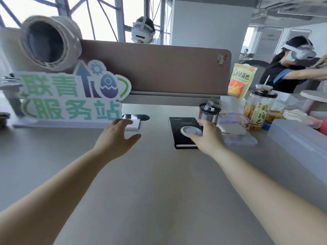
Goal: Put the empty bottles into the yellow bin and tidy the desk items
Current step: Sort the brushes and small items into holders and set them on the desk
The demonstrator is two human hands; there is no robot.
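Tidying of the desk items is judged to be the step in hand — no empty bottle and no yellow bin are seen in this view, so their whereabouts cannot be told. The left hand (pixel 116 137) is stretched over the counter (pixel 159 174) with its fingers (pixel 122 122) spread and relaxed, the tips at the white note pad (pixel 135 125) below the green sign (pixel 70 103). Nothing is held, and the reach is probably meant to gather the pad. The right hand (pixel 208 138) is laid over the black notebook (pixel 179 123), where a round grey disc (pixel 189 131) appears to be pinched between thumb and curled fingers — likely so that it can be lifted clear. A mesh pen cup (pixel 209 114) and a snack jar (pixel 258 112) are crowded just beyond.
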